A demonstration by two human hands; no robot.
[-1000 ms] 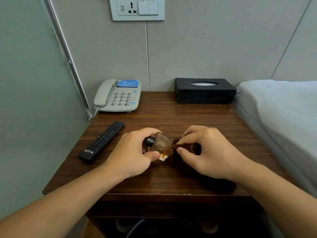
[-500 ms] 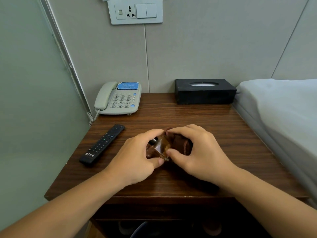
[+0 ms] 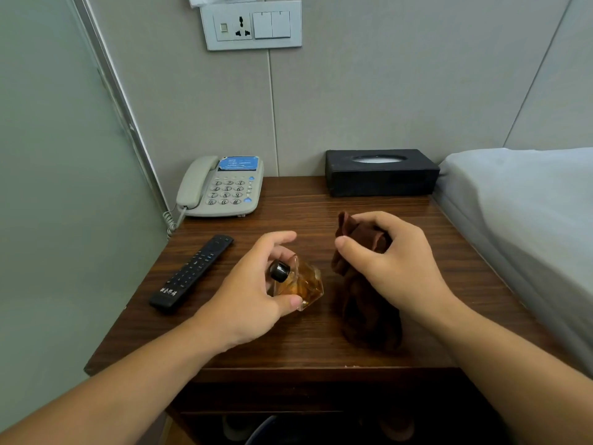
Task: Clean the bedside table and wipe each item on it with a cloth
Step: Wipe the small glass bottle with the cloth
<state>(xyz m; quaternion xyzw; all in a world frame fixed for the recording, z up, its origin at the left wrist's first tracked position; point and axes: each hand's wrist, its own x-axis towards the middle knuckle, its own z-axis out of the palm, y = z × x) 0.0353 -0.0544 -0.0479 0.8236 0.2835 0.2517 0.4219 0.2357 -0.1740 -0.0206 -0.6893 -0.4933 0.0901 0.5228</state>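
Left hand (image 3: 253,293) pinching a bottle (image 3: 296,282) mid-table (image 3: 321,348), right hand (image 3: 391,264) just beside it with fingers curled around a brown cloth (image 3: 369,316), remote (image 3: 192,273) lying left

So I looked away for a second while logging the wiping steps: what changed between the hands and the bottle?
The right hand drew the brown cloth off the bottle and away to the right, still gripping it. The left hand kept holding the bottle. Phone, remote and tissue box stayed put.
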